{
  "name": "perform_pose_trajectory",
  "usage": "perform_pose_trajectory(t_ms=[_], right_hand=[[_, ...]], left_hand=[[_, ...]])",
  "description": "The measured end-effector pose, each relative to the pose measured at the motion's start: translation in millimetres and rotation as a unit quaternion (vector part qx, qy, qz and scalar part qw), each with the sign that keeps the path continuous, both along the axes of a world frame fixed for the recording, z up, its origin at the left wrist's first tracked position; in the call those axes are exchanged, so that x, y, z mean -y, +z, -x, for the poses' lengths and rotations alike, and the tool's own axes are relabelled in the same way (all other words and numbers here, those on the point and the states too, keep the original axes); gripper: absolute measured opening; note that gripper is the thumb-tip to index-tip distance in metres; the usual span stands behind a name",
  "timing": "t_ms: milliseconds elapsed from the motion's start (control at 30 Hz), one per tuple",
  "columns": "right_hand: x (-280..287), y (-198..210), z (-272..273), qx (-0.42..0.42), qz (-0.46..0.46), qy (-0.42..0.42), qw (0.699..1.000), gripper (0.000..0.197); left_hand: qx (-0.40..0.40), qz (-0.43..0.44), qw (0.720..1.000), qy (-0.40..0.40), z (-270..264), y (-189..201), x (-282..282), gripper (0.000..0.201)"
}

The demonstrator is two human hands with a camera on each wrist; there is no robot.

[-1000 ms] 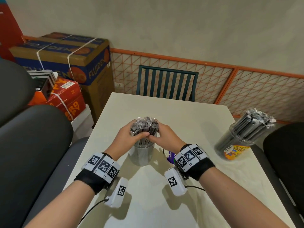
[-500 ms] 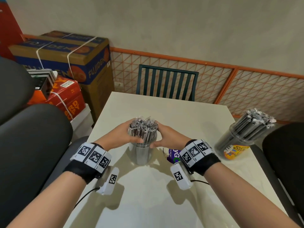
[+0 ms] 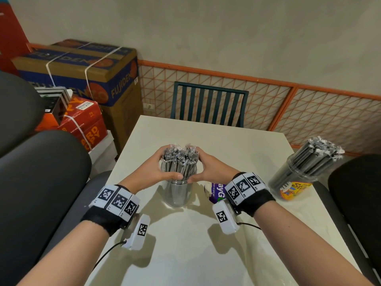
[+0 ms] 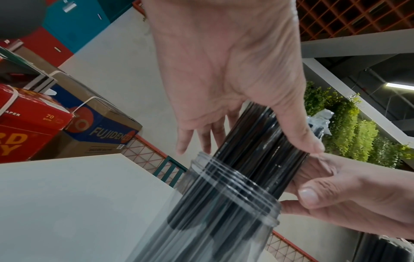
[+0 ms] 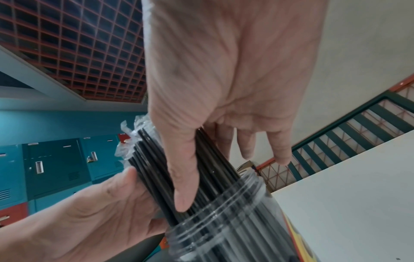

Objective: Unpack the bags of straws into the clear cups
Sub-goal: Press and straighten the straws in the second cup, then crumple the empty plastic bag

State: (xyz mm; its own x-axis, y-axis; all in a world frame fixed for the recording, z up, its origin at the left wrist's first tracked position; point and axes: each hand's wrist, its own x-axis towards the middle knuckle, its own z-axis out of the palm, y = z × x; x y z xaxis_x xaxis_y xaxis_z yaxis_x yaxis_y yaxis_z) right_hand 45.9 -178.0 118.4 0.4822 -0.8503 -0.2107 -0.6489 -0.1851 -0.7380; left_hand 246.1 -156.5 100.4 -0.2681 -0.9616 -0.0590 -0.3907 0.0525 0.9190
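A bundle of black wrapped straws (image 3: 179,159) stands upright in a clear cup (image 3: 176,194) at the middle of the white table (image 3: 185,254). My left hand (image 3: 154,172) and right hand (image 3: 209,171) wrap the bundle from both sides, and the thumbs meet in front just above the cup's rim. In the left wrist view the left hand (image 4: 224,88) has its thumb on the straws (image 4: 257,150) above the threaded rim (image 4: 235,195). In the right wrist view the right hand (image 5: 224,79) holds the straws (image 5: 215,177) the same way.
A second clear cup (image 3: 292,182), packed with straws (image 3: 321,149) and bearing a yellow label, leans at the table's right edge. A purple packet (image 3: 216,191) lies beside my right wrist. A green chair (image 3: 208,104) stands at the far end and dark seats flank the table.
Both hands have slid down the bundle from near its top to just above the cup's rim, and the wrists have spread apart. The cup has stayed where it was.
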Motion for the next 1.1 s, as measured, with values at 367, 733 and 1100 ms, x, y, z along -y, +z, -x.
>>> perform_pose_trajectory(t_ms=[367, 733, 1100], right_hand=[[-3.8, 5.3, 15.4, -0.042, 0.053, -0.022, 0.997, 0.085], [-65.0, 4.2, 101.1, -0.014, 0.036, -0.115, 0.993, 0.034], [-175.7, -11.9, 252.7, -0.046, -0.019, -0.195, 0.980, 0.021]], left_hand=[[0.056, -0.057, 0.997, 0.006, -21.5, -0.6, -9.4, 0.127], [0.231, -0.271, 0.932, -0.061, -10.0, -15.7, -68.1, 0.074], [0.247, -0.281, 0.916, -0.145, 157.3, -34.2, -117.2, 0.064]])
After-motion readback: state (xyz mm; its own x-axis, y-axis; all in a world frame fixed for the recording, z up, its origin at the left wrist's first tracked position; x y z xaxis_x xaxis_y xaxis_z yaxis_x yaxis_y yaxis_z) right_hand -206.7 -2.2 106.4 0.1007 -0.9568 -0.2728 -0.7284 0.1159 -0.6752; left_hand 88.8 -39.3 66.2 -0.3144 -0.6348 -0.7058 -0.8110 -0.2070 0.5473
